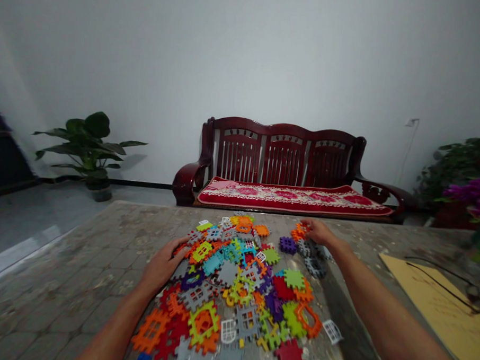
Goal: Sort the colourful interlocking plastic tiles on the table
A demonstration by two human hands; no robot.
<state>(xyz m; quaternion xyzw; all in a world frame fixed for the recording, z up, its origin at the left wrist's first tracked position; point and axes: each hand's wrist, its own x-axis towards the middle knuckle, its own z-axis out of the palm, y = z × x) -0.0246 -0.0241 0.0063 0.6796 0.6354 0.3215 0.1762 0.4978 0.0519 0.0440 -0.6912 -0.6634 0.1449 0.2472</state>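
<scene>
A heap of colourful interlocking plastic building pieces (228, 273) is spread across the table in front of me. My left hand (164, 264) lies at the heap's left edge, fingers stretched over orange and grey pieces, holding nothing that I can see. To the right of the heap, the fingers of my right hand (317, 232) close on an orange building piece (298, 231). Below that hand lie grey pieces (315, 267), with a purple piece (287, 245) to their left. A white window-shaped piece (332, 331) sits apart at the lower right.
The patterned tablecloth (89, 277) covers the table. At right, eyeglasses (473, 297) rest by a yellow sheet with writing (448, 309). Beyond the table stands a dark red wooden bench (282, 151). A potted plant (97, 146) is at left, purple flowers (477, 193) at right.
</scene>
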